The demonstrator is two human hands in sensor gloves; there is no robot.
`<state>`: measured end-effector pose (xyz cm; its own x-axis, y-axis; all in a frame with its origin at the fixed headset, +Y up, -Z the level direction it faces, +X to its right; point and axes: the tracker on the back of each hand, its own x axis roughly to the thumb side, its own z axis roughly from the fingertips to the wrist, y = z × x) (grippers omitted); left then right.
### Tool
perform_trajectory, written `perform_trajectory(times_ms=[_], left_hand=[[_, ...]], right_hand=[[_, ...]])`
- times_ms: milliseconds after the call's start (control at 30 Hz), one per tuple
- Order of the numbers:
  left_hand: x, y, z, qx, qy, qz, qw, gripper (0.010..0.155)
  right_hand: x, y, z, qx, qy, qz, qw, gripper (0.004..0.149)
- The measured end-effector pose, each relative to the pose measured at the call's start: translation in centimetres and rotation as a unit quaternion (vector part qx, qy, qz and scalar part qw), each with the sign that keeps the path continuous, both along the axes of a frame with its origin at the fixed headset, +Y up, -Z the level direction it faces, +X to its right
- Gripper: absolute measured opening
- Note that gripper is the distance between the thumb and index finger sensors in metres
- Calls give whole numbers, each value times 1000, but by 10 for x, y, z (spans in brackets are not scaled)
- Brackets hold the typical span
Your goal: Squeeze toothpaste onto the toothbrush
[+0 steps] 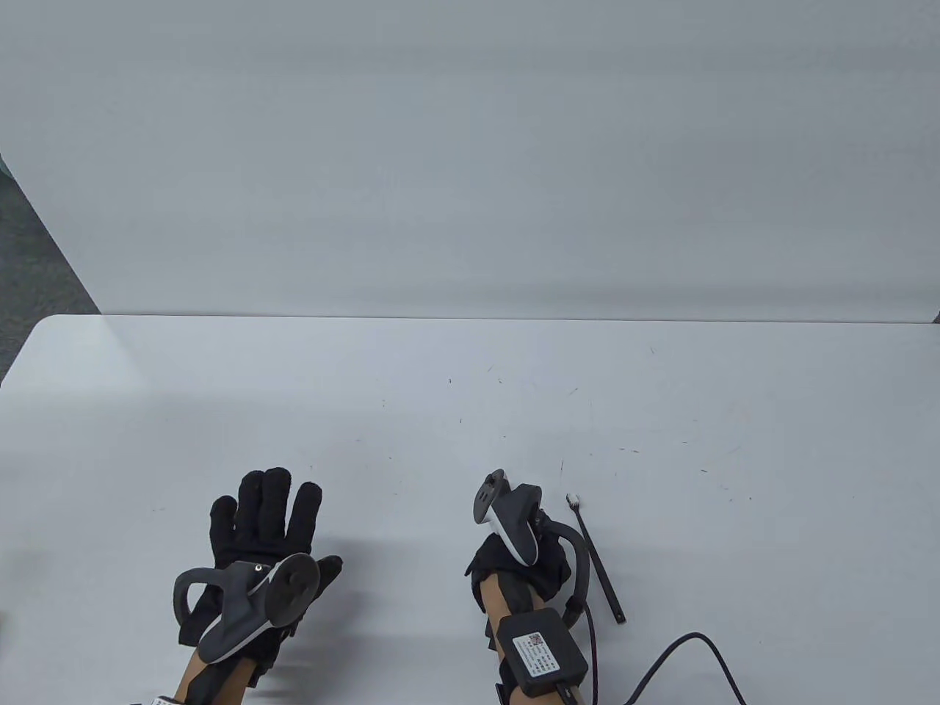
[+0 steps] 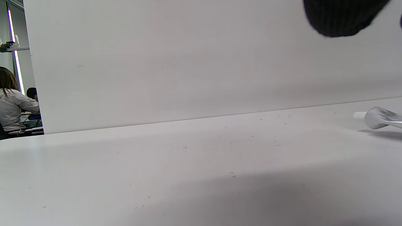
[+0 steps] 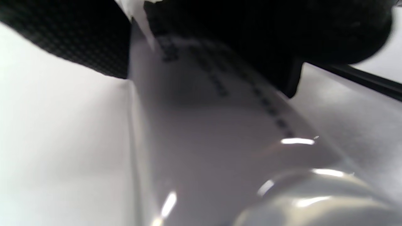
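My right hand (image 1: pixel 518 565) is curled under its tracker and grips a white toothpaste tube (image 3: pixel 220 141); the gloved fingers (image 3: pixel 282 37) wrap its upper part. The tube is hidden in the table view. In the left wrist view the tube's cap end (image 2: pixel 378 118) shows at the right edge, a little above the table. A black toothbrush (image 1: pixel 598 562) with a small white head lies on the table just right of my right hand; its handle also shows in the right wrist view (image 3: pixel 370 83). My left hand (image 1: pixel 268 518) rests flat and open on the table, holding nothing.
The white table (image 1: pixel 470 411) ends at a white wall panel (image 1: pixel 470 161) behind. A black cable (image 1: pixel 683 650) runs from my right wrist along the front right. People sit in the background at the far left (image 2: pixel 12 106).
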<state>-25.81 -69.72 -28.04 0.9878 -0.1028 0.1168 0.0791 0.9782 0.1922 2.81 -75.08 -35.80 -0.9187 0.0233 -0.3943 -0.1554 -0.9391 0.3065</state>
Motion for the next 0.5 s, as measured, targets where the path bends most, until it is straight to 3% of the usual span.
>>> perform_trajectory(times_ms=[133,233,333,367,400,433,500], left_hand=[[0,0,0,0,-2,4,1000,95],[2,2,2,8,-15,20,1000,95],[3,6,5,26,-40,69,996,93],[2,7,6,27,-57,123,990,91],[1,8,7,26,-68,168,983,89],[1,8,7,12,-89,259,962,87],[1,6,7,-26,-129,426,895,81]], right_hand=[[-8,35,7,64,69,-35,995,52],[-7,70,25,174,145,-68,972,51],[-2,96,52,304,222,-57,925,49],[1,103,65,348,248,-37,903,49],[2,105,72,372,264,-25,890,48],[5,109,82,405,290,-6,867,48],[8,110,100,444,324,27,835,48]])
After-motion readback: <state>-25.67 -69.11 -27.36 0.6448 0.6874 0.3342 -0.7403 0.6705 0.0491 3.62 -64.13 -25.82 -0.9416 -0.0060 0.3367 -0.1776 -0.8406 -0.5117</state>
